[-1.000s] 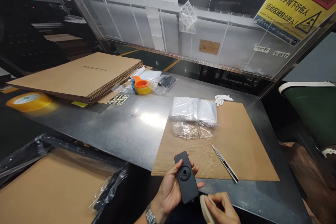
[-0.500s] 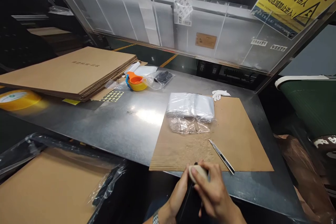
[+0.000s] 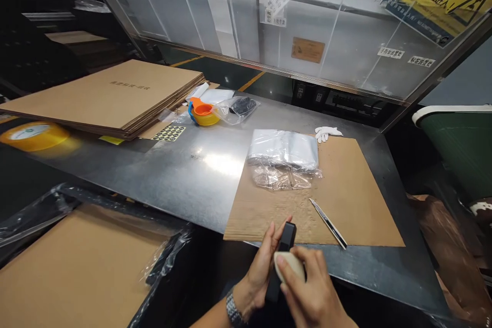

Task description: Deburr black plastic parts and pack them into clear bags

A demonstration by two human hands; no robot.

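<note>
A long black block-shaped part lies along my left hand, whose thumb and fingers close around its side. My right hand grips a rounded cream-coloured pad, pinched between thumb and fingers. The pad rests against the top face of the black part, near its middle. The lower end of the part is partly hidden by my right hand. Both hands are in front of the table's near edge. Just beyond them, a utility knife lies on a cardboard sheet.
Clear plastic bags and a white glove lie toward the sheet's far side. Stacked cardboard, yellow tape and an orange-and-yellow tape ring are on the metal table. A plastic-lined box stands at left.
The pad has slid toward me along the black part, baring its far end. My left fingers are more stretched out. The view has shifted slightly.
</note>
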